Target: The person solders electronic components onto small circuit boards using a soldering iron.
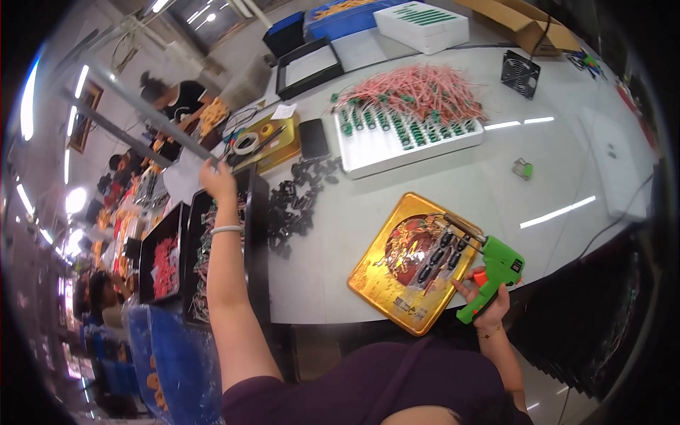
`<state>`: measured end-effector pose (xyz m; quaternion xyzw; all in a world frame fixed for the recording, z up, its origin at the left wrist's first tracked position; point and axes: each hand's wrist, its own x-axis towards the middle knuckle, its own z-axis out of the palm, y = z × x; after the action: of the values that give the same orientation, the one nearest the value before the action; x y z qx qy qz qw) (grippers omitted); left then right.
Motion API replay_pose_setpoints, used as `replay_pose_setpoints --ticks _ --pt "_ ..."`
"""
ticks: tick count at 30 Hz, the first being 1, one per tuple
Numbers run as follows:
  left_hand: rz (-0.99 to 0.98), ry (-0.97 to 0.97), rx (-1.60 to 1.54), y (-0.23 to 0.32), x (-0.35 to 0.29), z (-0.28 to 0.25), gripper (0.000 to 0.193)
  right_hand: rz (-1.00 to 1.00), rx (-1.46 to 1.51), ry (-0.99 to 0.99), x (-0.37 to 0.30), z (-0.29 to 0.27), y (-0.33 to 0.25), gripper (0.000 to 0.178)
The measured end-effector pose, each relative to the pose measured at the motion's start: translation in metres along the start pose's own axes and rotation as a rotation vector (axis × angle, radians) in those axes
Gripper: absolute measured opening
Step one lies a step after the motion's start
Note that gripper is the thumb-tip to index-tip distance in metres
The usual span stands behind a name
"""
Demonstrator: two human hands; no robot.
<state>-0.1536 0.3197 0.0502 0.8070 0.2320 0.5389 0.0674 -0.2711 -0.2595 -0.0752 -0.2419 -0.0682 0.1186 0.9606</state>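
Observation:
My right hand is wrapped round the handle of a green hot glue gun with an orange trigger. Its nozzle end lies over a gold tin lid with a red patterned middle. Several small black parts rest in a row on that lid. My left arm stretches far to the left, with a pale bracelet at the wrist. At its end my left hand is by the lower end of a grey bar and the edge of a black tray; its fingers are too small to make out.
A white foam tray holds green coils with pink wires. Loose black parts lie left of it. Black bins hold wired parts. A small fan stands far right. Other people sit at left.

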Motion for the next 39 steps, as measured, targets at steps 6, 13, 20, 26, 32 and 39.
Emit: replay_pose_setpoints --ticks 6,13,20,26,32,39 --pt "0.550 -0.552 -0.459 0.216 -0.076 0.073 0.008 0.041 0.036 0.024 0.000 0.002 -0.002 0.054" --pt "0.726 -0.590 -0.255 0.335 -0.141 0.158 0.012 0.031 0.102 -0.004 -0.001 -0.001 0.003 0.053" --pt "0.676 -0.630 -0.044 0.323 -0.116 0.164 0.014 0.038 0.141 0.008 0.000 -0.002 0.000 0.053" --pt "0.330 -0.881 -0.413 0.293 -0.103 0.166 0.011 0.071 0.101 -0.050 0.000 -0.008 -0.002 0.055" --pt "0.584 -0.684 -0.273 0.331 -0.135 0.156 0.026 0.059 0.101 -0.037 -0.002 -0.007 -0.002 0.056" --pt "0.176 -1.012 -0.483 0.334 -0.118 0.162 0.034 0.068 0.119 -0.019 -0.004 -0.011 0.003 0.057"
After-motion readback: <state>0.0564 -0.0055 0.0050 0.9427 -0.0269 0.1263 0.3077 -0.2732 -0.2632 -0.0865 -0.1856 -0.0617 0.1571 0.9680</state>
